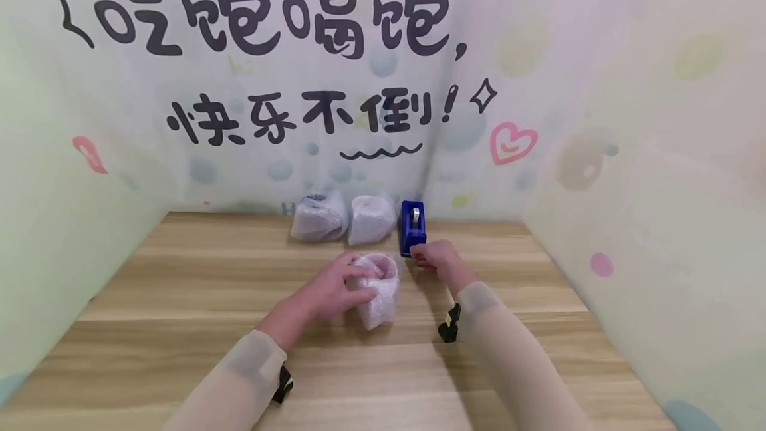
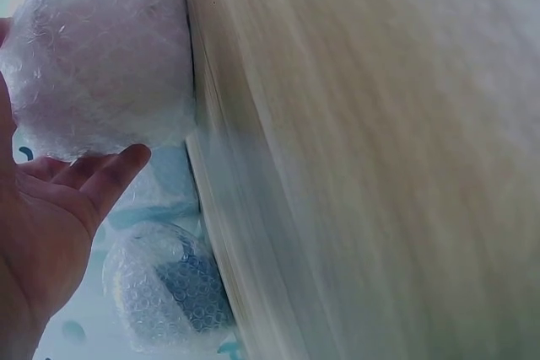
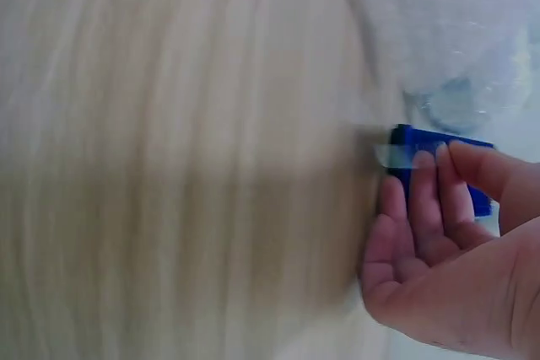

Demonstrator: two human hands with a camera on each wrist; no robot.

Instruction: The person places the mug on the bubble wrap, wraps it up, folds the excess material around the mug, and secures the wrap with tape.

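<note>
A bundle in bubble wrap [image 1: 383, 294], rounded with an opening on top, sits on the wooden table. My left hand [image 1: 335, 288] grips its left side, thumb toward the front and fingers over the top edge. What the wrap covers cannot be made out. To the right, my right hand [image 1: 439, 259] is at the front end of a blue tape dispenser [image 1: 413, 225]. In the right wrist view, thumb and fingers pinch a short strip of clear tape [image 3: 393, 156], with the blue dispenser behind them.
Two more bubble-wrapped bundles, one on the left [image 1: 320, 218] and one in the middle [image 1: 372, 219], stand against the back wall beside the dispenser. The wooden table [image 1: 197, 285] is bounded by a printed back wall [image 1: 287, 171] and a right side wall [image 1: 646, 185].
</note>
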